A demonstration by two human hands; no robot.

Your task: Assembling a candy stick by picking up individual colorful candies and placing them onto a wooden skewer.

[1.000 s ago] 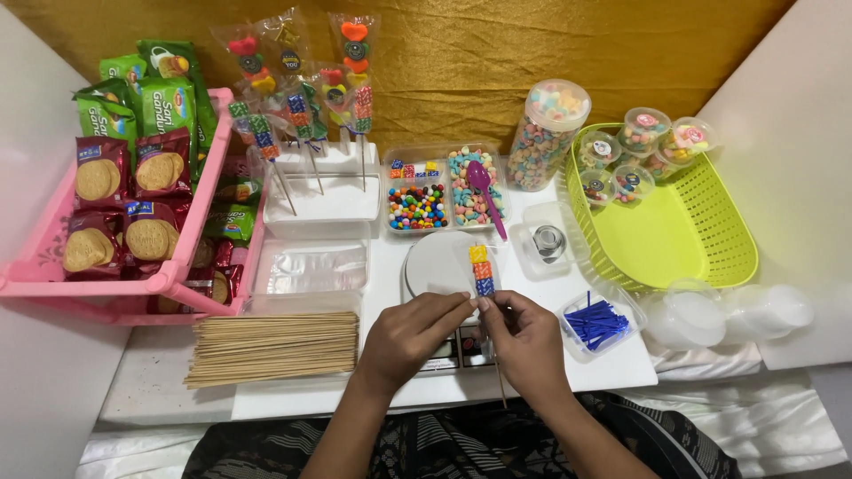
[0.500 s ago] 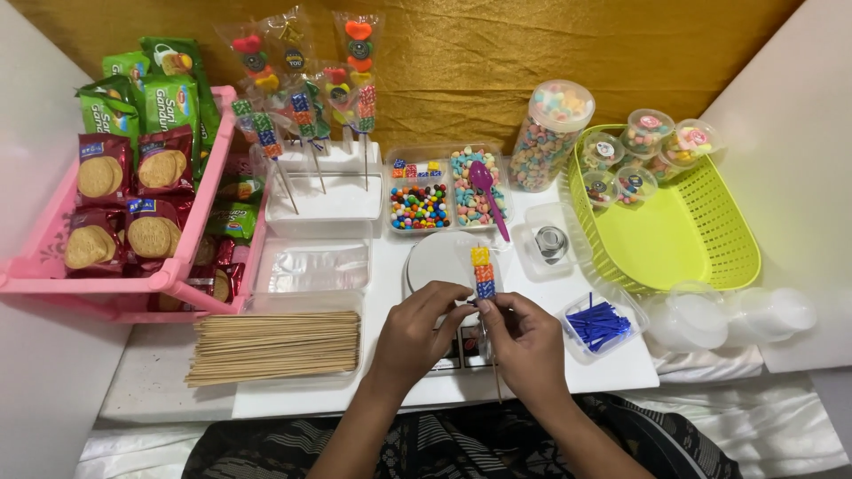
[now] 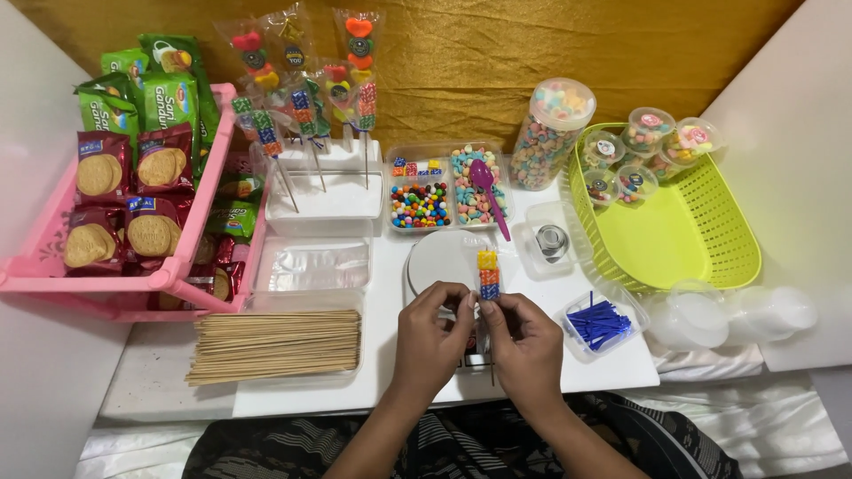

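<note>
Careful: your left hand (image 3: pixel 432 330) and right hand (image 3: pixel 524 337) both have their fingers pinched on the candy skewer (image 3: pixel 487 273), held upright just in front of the round white dish (image 3: pixel 444 259). Squeeze unevenly and the top yellow piece may slide off, probably onto that dish or among the blue ties (image 3: pixel 597 321) to its right.

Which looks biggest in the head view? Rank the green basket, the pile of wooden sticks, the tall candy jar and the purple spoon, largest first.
1. Green basket
2. Pile of wooden sticks
3. Tall candy jar
4. Purple spoon

The sticks lie nearer the camera than the basket, which flatters them a little, yet the basket still covers clearly more of the picture.
</note>
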